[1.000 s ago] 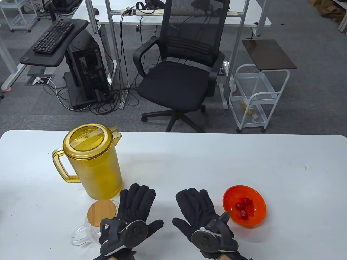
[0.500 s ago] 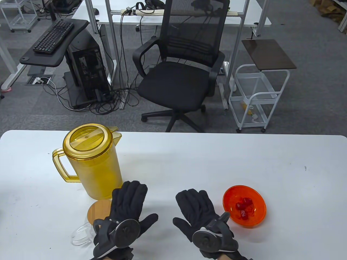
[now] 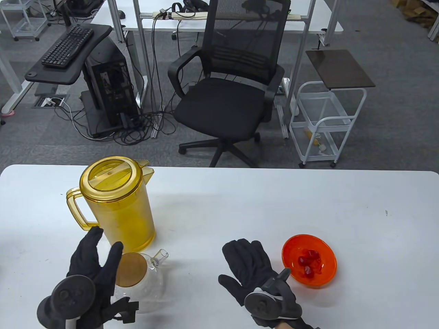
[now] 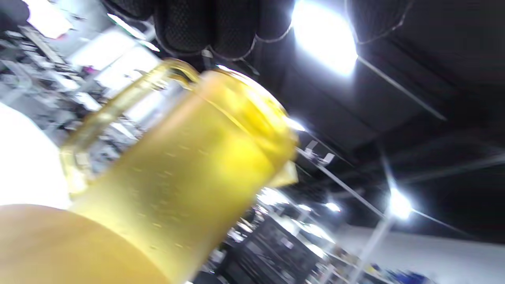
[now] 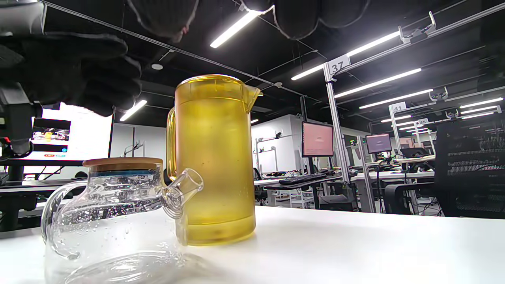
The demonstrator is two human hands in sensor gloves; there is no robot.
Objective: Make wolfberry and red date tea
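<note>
Clear glass teapot w/ bamboo lid (image 3: 137,277): lower left of frame, lid on. L hand (image 3: 94,270) shifted left since 0.5 s ago, fingers spread, empty, likely going for lid. R hand (image 3: 253,270) flat, holding nothing.

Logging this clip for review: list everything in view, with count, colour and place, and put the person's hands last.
Table: one, white, across the foreground.
Pitcher: one, yellow translucent, lid on, upright at table's left.
Glass teapot: one, clear, just in front of the pitcher, spout toward the right.
Bamboo lid: one, light wood, on the teapot.
Bowl: one, orange, right of the hands.
Red pieces: several, red, inside the bowl.
Office chair: one, black, beyond the table.
Trolley: one, white, right of the chair.
Keyboard: one, black, far left desk.
Left hand: black glove, raised, fingers spread beside the teapot, holding nothing.
Right hand: black glove, flat on the table.
</note>
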